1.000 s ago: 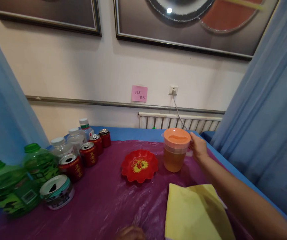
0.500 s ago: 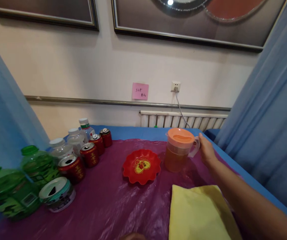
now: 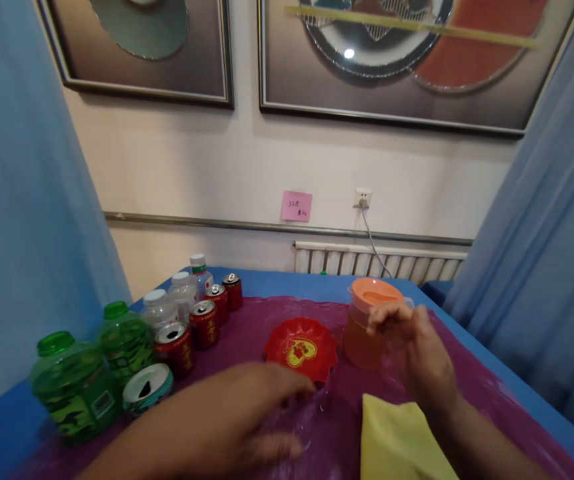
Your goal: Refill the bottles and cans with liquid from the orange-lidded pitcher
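A clear pitcher (image 3: 361, 340) with an orange lid and amber liquid stands upright on the purple plastic sheet. In front of its handle is my right hand (image 3: 424, 353), raised and empty, with fingers curved but apart. Reaching in from the lower left, my left hand (image 3: 247, 413) is blurred; its thumb and fingers are spread with nothing between them. Just beyond its fingertips lies a red scalloped plate (image 3: 287, 337) with a yellow heart print, partly covered by the hand. A folded yellow cloth (image 3: 397, 440) rests below my right hand.
Along the left stand green bottles (image 3: 74, 387), clear white-capped bottles (image 3: 159, 310), several red cans (image 3: 204, 325) and a teal-topped can (image 3: 147, 388). The purple sheet (image 3: 337, 427) covers a blue-clothed table. Behind are a radiator (image 3: 337, 259) and a corded socket (image 3: 363, 198); a blue curtain (image 3: 541, 220) hangs at right.
My right hand has let go of the pitcher's handle and moved toward me. My left hand has come up into view toward the plate. The camera view has tilted up and shifted left.
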